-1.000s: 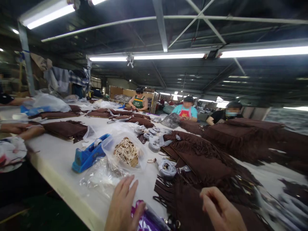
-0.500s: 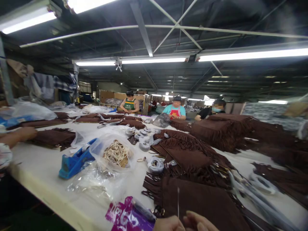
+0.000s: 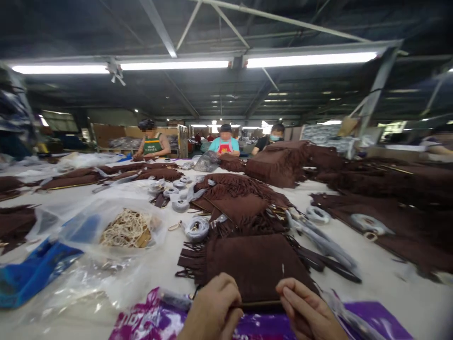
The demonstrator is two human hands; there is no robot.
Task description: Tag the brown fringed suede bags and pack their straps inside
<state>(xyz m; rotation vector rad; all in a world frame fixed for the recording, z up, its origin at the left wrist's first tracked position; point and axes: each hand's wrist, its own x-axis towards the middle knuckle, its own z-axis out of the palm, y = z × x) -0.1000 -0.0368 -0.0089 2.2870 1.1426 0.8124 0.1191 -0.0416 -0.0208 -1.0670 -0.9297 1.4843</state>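
A brown fringed bag (image 3: 255, 264) lies flat just before me, its zipped edge towards me. My left hand (image 3: 214, 309) is closed on the near left corner of this edge, thumb and fingers pinched together. At the right end of the same edge is my right hand (image 3: 306, 307), its fingertips pinching a thin needle-like piece (image 3: 283, 270) that points upward. What else may lie inside that pinch is hidden. Under the hands and the bag's near edge spreads a purple printed plastic bag (image 3: 378, 316).
On the left are a blue tape dispenser (image 3: 38, 274) and a clear plastic bag holding cream strings (image 3: 127, 229). Wrapped strap coils (image 3: 196, 229) and more brown fringed bags (image 3: 276, 163) cover the table beyond and to the right. Several co-workers (image 3: 224, 141) sit across the table.
My view has swung right and levelled. Both hands have come up into fuller view and moved apart, the left now at the bag's edge. The thin piece stays in my right fingers.
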